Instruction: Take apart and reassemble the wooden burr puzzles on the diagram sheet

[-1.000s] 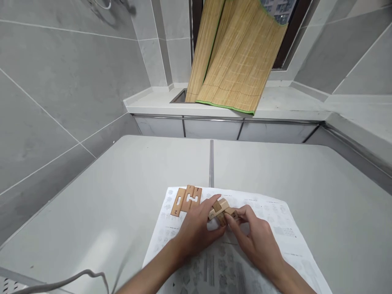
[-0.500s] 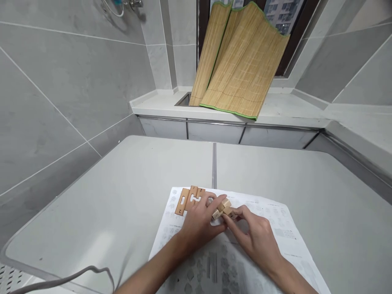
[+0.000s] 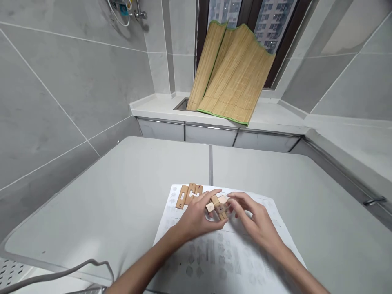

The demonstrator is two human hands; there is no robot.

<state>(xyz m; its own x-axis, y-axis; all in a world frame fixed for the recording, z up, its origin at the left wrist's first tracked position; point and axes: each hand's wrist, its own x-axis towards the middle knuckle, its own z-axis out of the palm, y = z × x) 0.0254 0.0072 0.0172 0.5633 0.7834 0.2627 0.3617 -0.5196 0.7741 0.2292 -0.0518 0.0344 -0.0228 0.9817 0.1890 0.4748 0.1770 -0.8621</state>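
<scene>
My left hand grips a wooden burr puzzle, a cluster of interlocked notched blocks with a dark number 2 on one face. Its thumb lies beneath the puzzle and its fingers reach over the top. At the right side, my right hand has its thumb and index finger closed at the puzzle's edge; the exact contact is partly hidden. Left of the puzzle, several flat, notched wooden pieces with printed numbers lie together on a printed paper sheet, some partly behind my left hand.
The sheet lies on a white folding table with a centre seam. A grey cable curves at the lower left. Behind the table, a bamboo mat leans over a counter against the window.
The puzzle has turned in my hands, so the face marked 2 now shows. My right hand's fingers have shifted to its right edge. The camera view has tilted up slightly.
</scene>
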